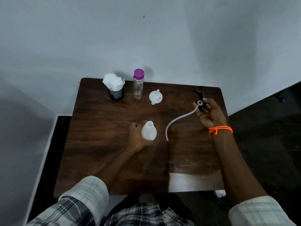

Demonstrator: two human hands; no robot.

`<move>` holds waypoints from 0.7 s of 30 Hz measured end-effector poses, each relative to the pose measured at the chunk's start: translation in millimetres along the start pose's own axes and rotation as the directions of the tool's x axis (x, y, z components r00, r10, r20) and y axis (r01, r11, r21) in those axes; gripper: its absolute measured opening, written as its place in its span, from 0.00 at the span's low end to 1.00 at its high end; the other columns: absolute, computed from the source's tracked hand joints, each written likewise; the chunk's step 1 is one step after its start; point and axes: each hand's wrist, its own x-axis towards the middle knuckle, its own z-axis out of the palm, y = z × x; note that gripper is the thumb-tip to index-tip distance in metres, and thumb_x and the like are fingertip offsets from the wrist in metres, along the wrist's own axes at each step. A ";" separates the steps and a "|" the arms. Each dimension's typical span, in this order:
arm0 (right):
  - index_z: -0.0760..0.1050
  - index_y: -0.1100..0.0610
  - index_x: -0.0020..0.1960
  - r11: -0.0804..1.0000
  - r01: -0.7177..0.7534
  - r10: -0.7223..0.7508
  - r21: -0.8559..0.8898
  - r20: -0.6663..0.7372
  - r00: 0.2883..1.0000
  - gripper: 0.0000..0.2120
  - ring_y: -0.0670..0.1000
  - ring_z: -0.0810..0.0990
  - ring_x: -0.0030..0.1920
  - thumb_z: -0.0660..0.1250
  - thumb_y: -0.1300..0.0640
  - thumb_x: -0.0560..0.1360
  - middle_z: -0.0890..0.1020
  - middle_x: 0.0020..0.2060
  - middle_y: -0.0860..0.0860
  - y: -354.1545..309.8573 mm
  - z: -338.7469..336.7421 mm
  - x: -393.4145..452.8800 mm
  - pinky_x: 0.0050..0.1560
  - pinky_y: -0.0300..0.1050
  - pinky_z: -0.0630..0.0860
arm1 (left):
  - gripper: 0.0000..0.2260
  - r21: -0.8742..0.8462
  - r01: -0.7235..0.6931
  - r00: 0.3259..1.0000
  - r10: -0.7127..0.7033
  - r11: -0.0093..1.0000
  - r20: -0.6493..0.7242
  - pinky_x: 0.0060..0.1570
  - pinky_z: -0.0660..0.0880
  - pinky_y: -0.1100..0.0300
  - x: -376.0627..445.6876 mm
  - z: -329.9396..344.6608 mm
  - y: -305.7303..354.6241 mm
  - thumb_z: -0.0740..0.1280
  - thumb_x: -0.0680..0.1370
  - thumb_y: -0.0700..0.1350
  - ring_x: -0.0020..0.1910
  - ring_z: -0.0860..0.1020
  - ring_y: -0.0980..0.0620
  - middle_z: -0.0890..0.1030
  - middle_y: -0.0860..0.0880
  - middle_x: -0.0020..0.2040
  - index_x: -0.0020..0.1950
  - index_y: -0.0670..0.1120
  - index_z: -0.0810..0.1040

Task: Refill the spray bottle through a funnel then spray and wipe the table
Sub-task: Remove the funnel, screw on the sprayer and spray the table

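A white spray bottle body stands open-necked in the middle of the dark wooden table, gripped from the left by my left hand. My right hand holds the black spray head above the table's right side. Its long pale dip tube curves down and left, ending close to the bottle. A small white funnel lies on its side behind the bottle. To the funnel's left a clear water bottle with a purple cap stands upright.
A black cup stuffed with white tissues stands at the table's back left corner. A wet, shiny patch marks the near right part of the tabletop. A grey wall rises directly behind the table, and dark floor lies to the right.
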 end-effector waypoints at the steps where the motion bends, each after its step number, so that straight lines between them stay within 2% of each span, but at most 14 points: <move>1: 0.76 0.64 0.43 0.999 -0.001 0.000 0.045 0.011 1.000 0.05 0.54 0.83 0.43 0.68 0.66 0.77 0.84 0.32 0.56 -1.4 5.1 -3.3 0.41 0.50 0.85 | 0.41 0.008 -0.002 1.000 0.002 1.000 0.001 0.61 0.72 0.55 -2.9 -2.8 -0.4 0.84 0.60 0.53 0.60 0.70 0.53 0.69 0.51 0.61 0.70 0.51 0.73; 4: 0.77 0.65 0.45 0.992 -0.038 0.032 0.118 0.052 0.998 0.02 0.54 0.83 0.46 0.69 0.67 0.76 0.84 0.35 0.58 1.2 18.7 -12.4 0.40 0.51 0.85 | 0.41 0.036 -0.032 0.999 0.032 0.999 0.001 0.60 0.72 0.57 -10.2 -13.9 0.9 0.84 0.59 0.54 0.60 0.69 0.54 0.67 0.55 0.59 0.69 0.52 0.72; 7: 0.78 0.66 0.45 0.985 -0.070 0.059 0.157 0.072 0.996 0.02 0.56 0.84 0.46 0.69 0.67 0.76 0.84 0.36 0.59 7.8 29.4 -18.0 0.39 0.51 0.85 | 0.42 0.042 -0.087 0.995 0.085 0.995 0.044 0.61 0.73 0.55 -15.4 -24.0 3.9 0.83 0.58 0.54 0.61 0.69 0.52 0.67 0.53 0.59 0.70 0.54 0.71; 11: 0.78 0.66 0.44 0.984 -0.080 0.067 0.160 0.086 0.994 0.03 0.55 0.85 0.42 0.70 0.66 0.75 0.82 0.42 0.59 13.3 38.6 -22.1 0.40 0.51 0.85 | 0.42 0.012 -0.140 0.989 0.139 0.990 0.048 0.59 0.74 0.54 -22.1 -31.5 8.5 0.82 0.58 0.55 0.60 0.70 0.51 0.68 0.51 0.58 0.71 0.56 0.71; 15: 0.78 0.67 0.46 0.988 -0.071 0.058 0.137 0.092 0.994 0.03 0.55 0.84 0.44 0.70 0.67 0.75 0.82 0.42 0.58 16.7 42.7 -25.6 0.41 0.51 0.85 | 0.42 0.019 -0.159 0.987 0.158 0.987 0.036 0.57 0.74 0.56 -23.4 -36.6 10.9 0.81 0.58 0.56 0.58 0.71 0.51 0.67 0.51 0.56 0.71 0.56 0.71; 21: 0.77 0.64 0.44 0.995 -0.021 0.011 0.097 0.104 0.995 0.02 0.52 0.83 0.40 0.69 0.67 0.76 0.81 0.39 0.58 15.2 42.9 -31.8 0.43 0.51 0.85 | 0.43 0.037 -0.152 0.988 0.151 0.988 0.026 0.57 0.72 0.59 -21.6 -43.0 11.5 0.81 0.59 0.55 0.59 0.69 0.52 0.66 0.51 0.57 0.72 0.57 0.69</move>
